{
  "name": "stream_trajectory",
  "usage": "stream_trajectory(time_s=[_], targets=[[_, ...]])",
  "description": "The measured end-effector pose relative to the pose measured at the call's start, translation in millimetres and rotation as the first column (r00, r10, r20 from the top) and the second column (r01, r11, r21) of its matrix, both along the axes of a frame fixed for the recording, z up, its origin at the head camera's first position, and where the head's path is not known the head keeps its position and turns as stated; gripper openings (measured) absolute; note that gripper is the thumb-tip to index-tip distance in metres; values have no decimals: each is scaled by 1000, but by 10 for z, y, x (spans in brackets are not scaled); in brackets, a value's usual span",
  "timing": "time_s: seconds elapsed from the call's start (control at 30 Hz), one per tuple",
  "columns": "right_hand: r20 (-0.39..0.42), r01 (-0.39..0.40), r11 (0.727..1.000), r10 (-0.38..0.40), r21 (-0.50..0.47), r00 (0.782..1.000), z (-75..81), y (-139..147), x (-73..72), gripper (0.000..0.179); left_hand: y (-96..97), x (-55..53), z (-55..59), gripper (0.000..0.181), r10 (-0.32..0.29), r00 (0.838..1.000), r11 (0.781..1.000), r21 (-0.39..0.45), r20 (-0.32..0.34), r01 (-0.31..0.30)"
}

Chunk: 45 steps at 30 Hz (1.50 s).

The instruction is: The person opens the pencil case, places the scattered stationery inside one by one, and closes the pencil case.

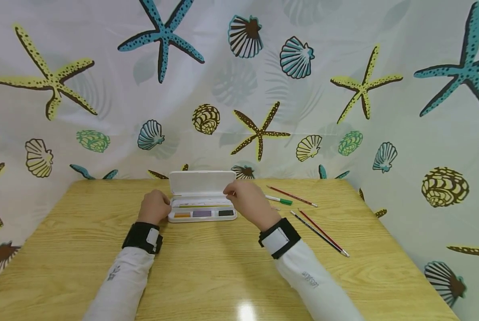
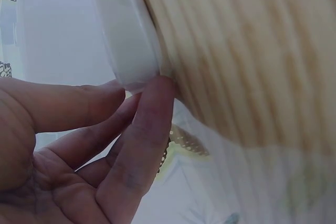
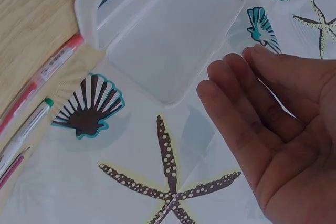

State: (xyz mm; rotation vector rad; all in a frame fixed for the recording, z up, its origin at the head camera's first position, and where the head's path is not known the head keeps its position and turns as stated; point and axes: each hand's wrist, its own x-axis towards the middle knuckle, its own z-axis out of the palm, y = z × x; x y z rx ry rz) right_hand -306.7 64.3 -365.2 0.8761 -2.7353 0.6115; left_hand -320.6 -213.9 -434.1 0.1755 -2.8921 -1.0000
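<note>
A white pencil case (image 1: 203, 219) lies on the table with its lid (image 1: 202, 183) raised at the back. Orange, purple and black blocks (image 1: 225, 213) sit in its front row, and a yellow pencil (image 1: 195, 206) lies behind them. At the case's left end, my left hand (image 1: 155, 207) pinches the corner between thumb and fingers, seen close in the left wrist view. My right hand (image 1: 249, 203) hovers over the right end, fingers loosely bent and thumb near them. Nothing shows between those fingers in the right wrist view, where the lid (image 3: 173, 40) appears beyond the fingertips.
Right of the case lie a red pencil (image 1: 291, 196) and a green-capped marker (image 1: 285, 202). A pink-ended pen (image 3: 44, 77) lies beside the case. Nearer me, a black pencil (image 1: 315, 231) and another red pencil (image 1: 319, 229) lie slantwise. A patterned cloth (image 1: 263, 89) hangs behind the table.
</note>
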Motion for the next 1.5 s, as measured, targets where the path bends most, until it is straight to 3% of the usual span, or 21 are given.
stream_trajectory(time_s=[0.43,0.77,1.17,1.37,1.5], targets=[[24,136,990,-136,-41,990,-83,620,-146,12,-52,9,-2,19,16,1000,1000,2,5,-16],[97,230,972,-234,49,967,-189,1081,-138,10,-81,18,-4,20,35,999,999,-4,20,-35],[163,342,937,-349,70,923,-350,1439,-168,12,-125,82,45,20,41,999,999,11,30,-41],[181,361,928,-372,91,911,-449,1603,-190,8,-127,49,32,20,42,999,999,1,9,-42],[229,376,919,-393,118,890,-505,1825,-142,8,2,4,-7,21,10,1000,1000,-2,-8,-10]])
